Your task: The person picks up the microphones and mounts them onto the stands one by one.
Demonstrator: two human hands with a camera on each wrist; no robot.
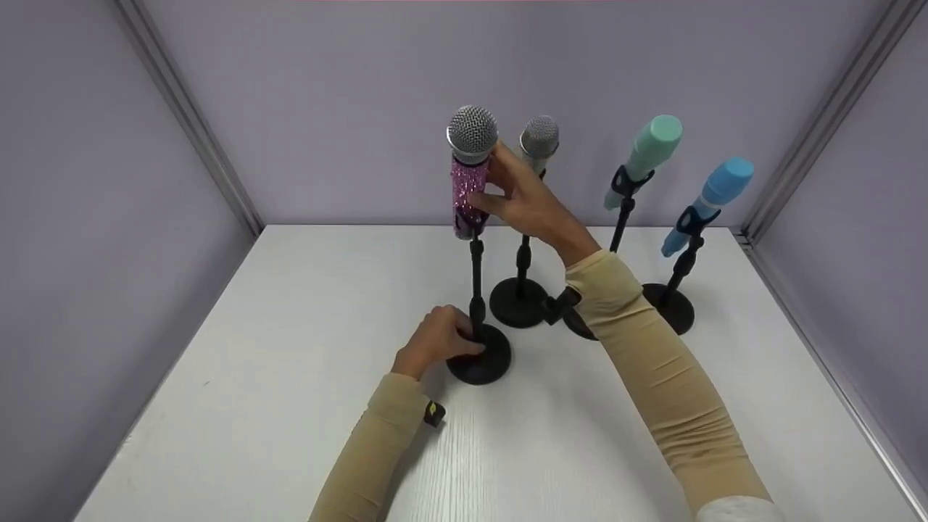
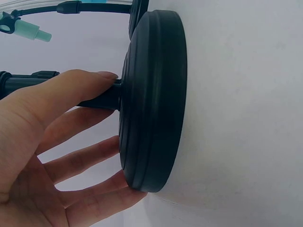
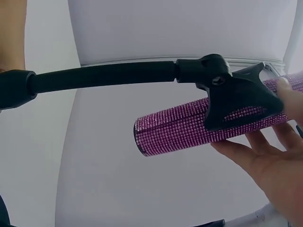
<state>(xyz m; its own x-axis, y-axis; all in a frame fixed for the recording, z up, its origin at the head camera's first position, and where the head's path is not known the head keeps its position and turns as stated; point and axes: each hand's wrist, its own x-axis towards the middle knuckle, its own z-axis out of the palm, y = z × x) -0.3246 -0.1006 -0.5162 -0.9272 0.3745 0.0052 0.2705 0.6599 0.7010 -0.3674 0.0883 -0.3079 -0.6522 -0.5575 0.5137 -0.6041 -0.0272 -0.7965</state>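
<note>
A microphone (image 1: pixel 465 190) with a pink glittery handle and silver mesh head sits in the black clip (image 3: pixel 236 101) of a desk stand. My right hand (image 1: pixel 528 203) grips its handle, thumb on the near side and fingers around the back. Low on the same microphone stand (image 1: pixel 487 368), my left hand (image 1: pixel 437 335) pinches the post just above the round base. In the left wrist view, the other fingers of my left hand (image 2: pixel 57 132) spread along the base's upper face and rim. The base is close over the white tabletop.
Behind my right hand stands a silver-headed microphone (image 1: pixel 540 138) on its own stand. Farther right are a mint-green microphone (image 1: pixel 649 148) and a blue microphone (image 1: pixel 718 190) on stands. My right sleeve (image 1: pixel 652 362) partly covers their bases. Grey walls (image 1: pixel 348 87) border the white table (image 1: pixel 290 326).
</note>
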